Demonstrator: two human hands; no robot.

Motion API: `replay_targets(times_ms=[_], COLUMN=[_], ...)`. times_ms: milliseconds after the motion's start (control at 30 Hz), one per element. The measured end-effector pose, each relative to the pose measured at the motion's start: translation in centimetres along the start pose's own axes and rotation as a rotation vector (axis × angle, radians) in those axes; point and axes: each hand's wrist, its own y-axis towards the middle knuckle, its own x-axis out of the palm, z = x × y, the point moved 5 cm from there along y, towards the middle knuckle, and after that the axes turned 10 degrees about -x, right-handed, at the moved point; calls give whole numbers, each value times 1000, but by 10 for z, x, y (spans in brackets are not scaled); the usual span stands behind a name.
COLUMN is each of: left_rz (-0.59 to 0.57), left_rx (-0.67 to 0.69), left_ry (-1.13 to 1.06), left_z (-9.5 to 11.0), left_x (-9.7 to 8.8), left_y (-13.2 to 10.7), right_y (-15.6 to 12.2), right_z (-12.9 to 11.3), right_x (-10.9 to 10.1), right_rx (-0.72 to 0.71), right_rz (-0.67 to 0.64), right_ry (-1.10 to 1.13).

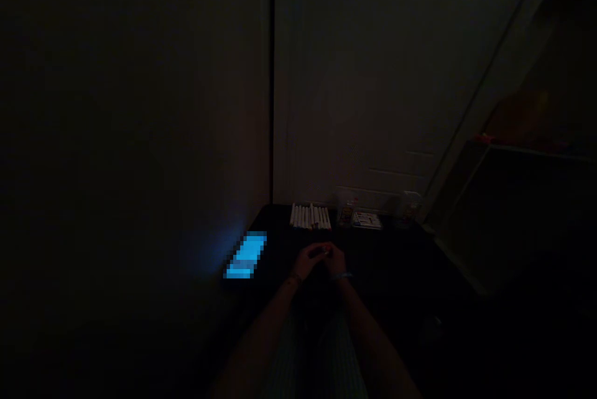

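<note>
The room is very dark. My left hand (305, 261) and my right hand (334, 260) meet over a dark table (396, 262), fingers curled together around a small pale object (323, 252) that I cannot make out. A row of several white sticks (310, 216) lies just beyond the hands near the wall. A glowing blue phone screen (246, 255) lies to the left of my left hand.
Small printed packets or cards (366, 219) and a clear container (347, 209) sit at the table's back edge. Walls meet in a corner behind. A dark shelf or box (513, 212) stands at the right.
</note>
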Motion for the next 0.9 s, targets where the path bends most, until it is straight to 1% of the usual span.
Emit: replay_targets(times_ms=[100, 233, 367, 700, 900], left_rz=[3, -40, -24, -61, -64], left_rx=[4, 22, 44, 50, 49], left_ry=[-4, -1, 35, 37, 32], left_z=[0, 0, -3, -8, -11], left_x=[0, 0, -2, -2, -3], left_y=[0, 0, 2, 7, 9], right_y=[-1, 0, 0, 2, 2], right_z=[-2, -2, -1, 0, -1], right_x=[0, 1, 2, 2, 4], right_rx=[0, -21, -30, 2, 12], right_rz=[-10, -11, -2, 1, -26], right_ry=[21, 46, 32, -2, 7])
